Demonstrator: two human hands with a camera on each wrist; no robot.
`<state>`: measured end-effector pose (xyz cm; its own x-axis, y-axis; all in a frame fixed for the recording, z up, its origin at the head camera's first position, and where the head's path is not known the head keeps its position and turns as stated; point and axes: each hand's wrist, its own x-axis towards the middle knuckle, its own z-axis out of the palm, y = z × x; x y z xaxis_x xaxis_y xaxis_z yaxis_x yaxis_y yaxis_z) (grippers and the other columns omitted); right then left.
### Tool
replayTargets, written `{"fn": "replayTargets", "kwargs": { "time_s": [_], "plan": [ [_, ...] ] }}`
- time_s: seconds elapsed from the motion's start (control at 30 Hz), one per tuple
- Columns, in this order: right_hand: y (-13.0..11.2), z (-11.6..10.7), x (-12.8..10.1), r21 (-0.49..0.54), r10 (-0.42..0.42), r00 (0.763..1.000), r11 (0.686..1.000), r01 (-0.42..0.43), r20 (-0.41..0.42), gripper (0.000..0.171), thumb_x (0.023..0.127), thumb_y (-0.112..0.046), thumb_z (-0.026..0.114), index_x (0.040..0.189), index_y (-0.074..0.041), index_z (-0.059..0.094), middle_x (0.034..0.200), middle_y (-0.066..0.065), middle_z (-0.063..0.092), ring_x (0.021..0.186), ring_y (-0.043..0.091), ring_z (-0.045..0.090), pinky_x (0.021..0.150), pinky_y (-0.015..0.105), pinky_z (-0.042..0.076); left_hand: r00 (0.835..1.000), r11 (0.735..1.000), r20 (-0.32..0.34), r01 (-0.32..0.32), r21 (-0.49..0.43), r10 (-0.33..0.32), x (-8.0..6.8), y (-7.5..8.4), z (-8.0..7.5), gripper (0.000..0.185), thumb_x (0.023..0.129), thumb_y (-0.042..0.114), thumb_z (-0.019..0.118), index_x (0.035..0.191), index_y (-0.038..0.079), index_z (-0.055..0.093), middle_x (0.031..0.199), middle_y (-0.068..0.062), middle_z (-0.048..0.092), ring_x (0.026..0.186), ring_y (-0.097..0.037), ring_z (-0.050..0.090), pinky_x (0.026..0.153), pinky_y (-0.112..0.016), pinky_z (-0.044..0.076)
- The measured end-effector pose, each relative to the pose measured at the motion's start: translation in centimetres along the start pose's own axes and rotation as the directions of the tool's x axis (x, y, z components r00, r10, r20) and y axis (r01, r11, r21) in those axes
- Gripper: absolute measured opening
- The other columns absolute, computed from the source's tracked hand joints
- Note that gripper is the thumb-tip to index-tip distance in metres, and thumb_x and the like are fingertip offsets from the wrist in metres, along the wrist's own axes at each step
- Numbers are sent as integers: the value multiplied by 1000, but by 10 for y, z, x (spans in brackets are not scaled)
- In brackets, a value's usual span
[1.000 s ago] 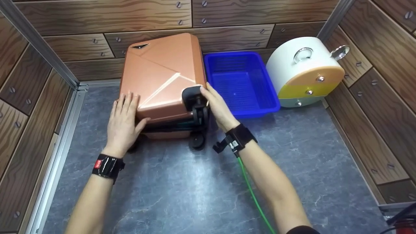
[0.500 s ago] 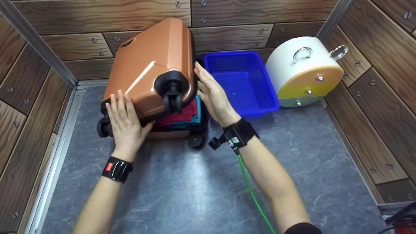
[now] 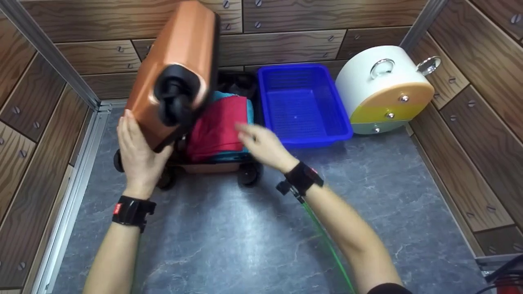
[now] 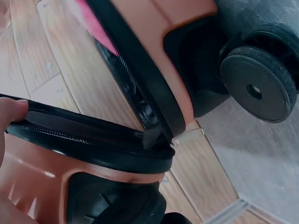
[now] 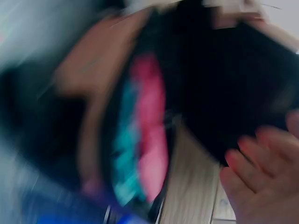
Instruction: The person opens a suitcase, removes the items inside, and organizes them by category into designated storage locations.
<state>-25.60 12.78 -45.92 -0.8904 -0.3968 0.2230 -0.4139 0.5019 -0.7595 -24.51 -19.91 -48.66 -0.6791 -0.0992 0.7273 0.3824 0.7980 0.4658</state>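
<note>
A copper hard-shell suitcase lies on the grey floor with its lid (image 3: 175, 61) swung up towards the left. My left hand (image 3: 139, 153) grips the lid's lower corner, fingers on the outer shell and thumb on the inner edge; the left wrist view shows the zipped lid rim (image 4: 93, 144) by my thumb. Folded red cloth (image 3: 216, 126) lies on teal cloth (image 3: 229, 97) in the bottom half. My right hand (image 3: 259, 143), blurred and with fingers straight, hovers just right of the red cloth and holds nothing. Red cloth (image 5: 152, 126) shows blurred in the right wrist view.
A blue plastic basket (image 3: 339, 122) stands right of the suitcase against the back wall. Further right stands a white, orange and yellow round drawer unit (image 3: 384, 90). Wood-patterned walls close in the left, back and right. Black suitcase wheels (image 3: 249, 175) face me. A green cable trails from my right wrist.
The lid has swung from nearly closed to steeply raised, lifted by my left hand, uncovering the red and teal cloth. My right hand has left the lid's right edge and dropped towards the cloth.
</note>
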Motion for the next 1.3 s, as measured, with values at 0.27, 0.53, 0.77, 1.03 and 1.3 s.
{"fn": "replayTargets", "kwargs": {
  "time_s": [0.27, 0.53, 0.77, 1.03, 1.3],
  "plan": [
    [55, 20, -30, -627, -279, 947, 712, 315, 159, 13, 92, -18, 75, 103, -11, 79, 99, 2, 77, 98, 23, 72, 95, 42, 55, 976, 970, -34, 209, -127, -215, 4, -18, -16, 118, 76, 34, 91, 164, 8, 16, 165, -12, 24, 150, -16, 23, 121, -34, 20],
    [70, 27, -32, -674, -415, 905, 644, 363, 91, 5, 89, -14, 79, 93, -12, 78, 88, 3, 76, 90, 22, 73, 95, 42, 56, 902, 834, 21, 407, -373, -431, 12, -20, -40, 115, 80, 19, 88, 165, 15, 11, 166, -2, 20, 147, -8, 24, 118, -22, 18],
    [74, 34, -35, -656, -465, 885, 658, 370, 33, 10, 88, -9, 78, 98, -8, 79, 94, 6, 77, 99, 26, 74, 99, 42, 54, 773, 653, 117, 598, -464, -624, 7, -41, -60, 112, 88, 28, 81, 165, 20, 0, 169, 3, 10, 149, -2, 12, 118, -16, 11],
    [75, 39, -37, -631, -452, 892, 686, 362, 21, 19, 87, -8, 80, 106, -3, 77, 101, 11, 77, 105, 30, 72, 105, 43, 49, 661, 359, 221, 622, -696, -717, -4, -77, -64, 105, 91, 21, 79, 164, 34, 5, 164, 0, 22, 148, -16, 26, 116, -26, 31],
    [75, 43, -38, -617, -430, 903, 714, 331, -13, 18, 87, -6, 81, 104, -1, 77, 102, 12, 77, 108, 33, 71, 106, 46, 48, 531, 163, 304, 661, -732, -791, -21, -99, -63, 98, 95, 31, 73, 164, 37, 3, 166, 7, 17, 150, -6, 19, 121, -24, 18]
  ]
}}
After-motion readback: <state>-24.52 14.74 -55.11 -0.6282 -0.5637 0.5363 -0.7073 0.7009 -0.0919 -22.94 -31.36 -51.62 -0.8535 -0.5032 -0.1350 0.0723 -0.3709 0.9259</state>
